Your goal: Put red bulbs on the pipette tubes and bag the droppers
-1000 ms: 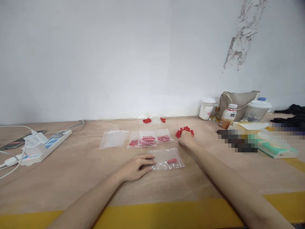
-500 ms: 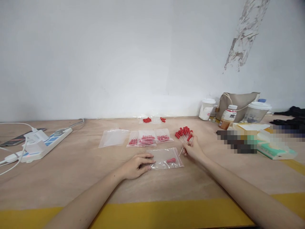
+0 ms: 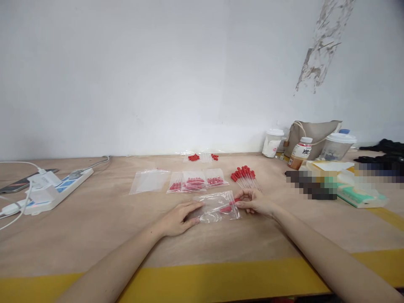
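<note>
A clear zip bag (image 3: 211, 206) lies on the table between my hands, with a red-bulbed dropper (image 3: 225, 209) inside it. My left hand (image 3: 179, 217) rests at the bag's left edge, its fingers and thumb stretched apart. At the bag's right-hand opening, my right hand (image 3: 252, 202) pinches another dropper (image 3: 235, 201) by its red bulb. That dropper's thin stem points left into the bag and is hard to see. Beyond my right hand, several more droppers (image 3: 244, 173) are fanned out, red bulbs away from me.
Filled bags (image 3: 194, 182) overlap behind the middle, beside flat bags (image 3: 149, 181). Small red pieces (image 3: 193, 157) lie near the wall. A power strip (image 3: 59, 191) stands left. At right are a paper cup (image 3: 273, 144), a bottle (image 3: 300, 153) and a tissue pack (image 3: 360, 193).
My right hand has moved left from beside the fanned droppers to the bag's opening, bringing one dropper with it. My left hand stays at the bag's left edge.
</note>
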### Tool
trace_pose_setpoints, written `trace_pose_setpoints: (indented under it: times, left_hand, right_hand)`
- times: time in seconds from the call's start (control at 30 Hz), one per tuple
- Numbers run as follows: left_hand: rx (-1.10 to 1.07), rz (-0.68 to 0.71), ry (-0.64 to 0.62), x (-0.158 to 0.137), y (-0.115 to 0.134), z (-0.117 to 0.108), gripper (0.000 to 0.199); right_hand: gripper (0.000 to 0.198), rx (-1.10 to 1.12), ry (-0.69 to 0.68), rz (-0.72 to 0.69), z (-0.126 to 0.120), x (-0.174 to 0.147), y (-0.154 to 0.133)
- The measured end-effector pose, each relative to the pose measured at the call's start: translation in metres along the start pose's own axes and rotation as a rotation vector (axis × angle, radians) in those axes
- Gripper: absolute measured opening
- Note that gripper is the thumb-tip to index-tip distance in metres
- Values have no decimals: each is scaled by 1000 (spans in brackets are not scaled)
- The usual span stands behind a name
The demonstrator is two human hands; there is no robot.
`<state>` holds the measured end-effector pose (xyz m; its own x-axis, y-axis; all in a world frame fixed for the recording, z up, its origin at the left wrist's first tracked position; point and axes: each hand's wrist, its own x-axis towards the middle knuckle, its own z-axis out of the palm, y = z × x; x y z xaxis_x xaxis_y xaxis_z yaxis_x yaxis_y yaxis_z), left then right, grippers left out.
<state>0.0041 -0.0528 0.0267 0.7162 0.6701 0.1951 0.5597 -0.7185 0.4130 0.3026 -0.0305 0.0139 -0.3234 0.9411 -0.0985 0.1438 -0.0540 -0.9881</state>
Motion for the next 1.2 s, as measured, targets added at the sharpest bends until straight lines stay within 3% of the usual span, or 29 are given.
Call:
trace_pose_setpoints:
  times: [0.13, 0.3, 0.47, 0.57, 0.63, 0.77, 0.83, 1.0, 1.2]
  left_hand:
    - [2, 2, 0, 0, 0, 0, 43]
    - [16, 7, -5, 0, -1, 0, 44]
    - [19, 8, -17, 0, -2, 0, 42]
    - [16, 19, -26, 1, -2, 0, 39]
    - [10, 22, -37, 1, -2, -1, 38]
    - [-16, 13, -67, 1, -3, -2, 36]
    - [-28, 2, -74, 0, -4, -2, 35]
    - [-44, 2, -51, 1, -5, 1, 35]
    - [-48, 14, -30, 1, -5, 2, 34]
  right_hand:
    - [42, 23, -107, -4, 4, 2, 3]
    - [29, -56, -52, 17, 12, 4, 3]
    - [29, -208, -159, 33, 15, 1, -2]
    - [28, -264, -154, 62, 9, 1, -4]
    - [28, -342, -50, 45, 1, 5, -4]
    - [14, -700, 457, -145, -20, 21, -7]
    - [9, -876, 597, -156, -25, 30, -12]
    - [16, -1055, 625, 14, -20, 50, -22]
    - [15, -1027, 655, 145, -15, 72, -21]
